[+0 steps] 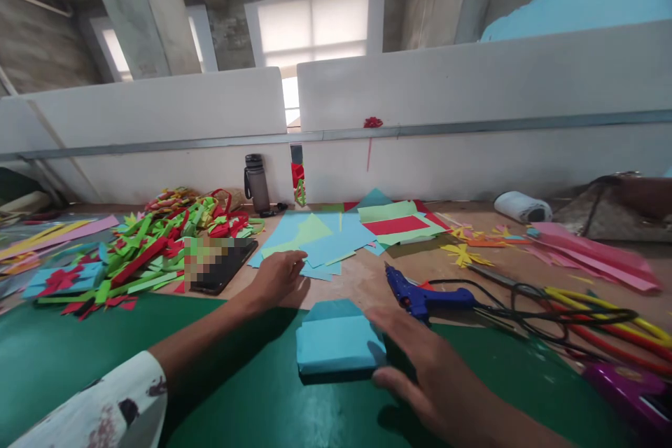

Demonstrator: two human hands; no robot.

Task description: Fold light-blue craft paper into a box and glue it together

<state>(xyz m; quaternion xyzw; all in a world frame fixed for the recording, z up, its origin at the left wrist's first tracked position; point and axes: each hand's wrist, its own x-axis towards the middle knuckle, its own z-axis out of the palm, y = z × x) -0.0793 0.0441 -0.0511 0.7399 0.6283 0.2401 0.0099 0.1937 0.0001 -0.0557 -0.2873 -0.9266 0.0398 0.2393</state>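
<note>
A folded light-blue paper envelope with its flap raised lies on the green mat in front of me. My right hand is at its right edge, thumb and fingers spread apart; whether it presses on the paper is unclear. My left hand is farther forward, beside a spread of light-blue paper sheets. Its fingers are curled together in a pinch, and what they hold, if anything, is hidden. Close to my right hand rests a blue glue gun with a black cord.
Heaped green and red paper strips lie left, beside a black phone and a grey bottle. At right are scissors, pink paper, yellow paper flowers and a purple tool. A white partition stands behind.
</note>
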